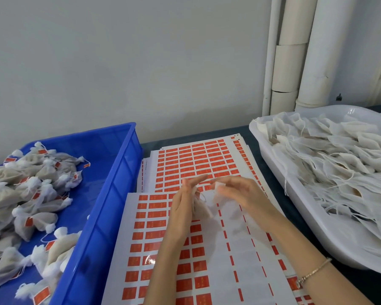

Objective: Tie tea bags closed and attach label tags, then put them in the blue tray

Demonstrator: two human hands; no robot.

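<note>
Sheets (158,249) of red labels lie under both hands. The left hand (183,205) holds a pale, filled bag (201,209) at its neck, fingers nearly straight. The right hand (242,192) pinches a blurred white scrap (219,187) just beside it. Left of the grip, a blue tray (119,172) holds tied bags (31,194) with red tags. To the right, a white tray (301,210) holds untied bags (339,168).

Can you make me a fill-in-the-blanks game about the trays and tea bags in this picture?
The blue tray stands to the ____ of the label sheets.
The white tray stands to their ____.
The tagged tea bags lie in the ____ tray.
The bracelet is on the ____ wrist.
Missing words: left, right, blue, right.
</note>
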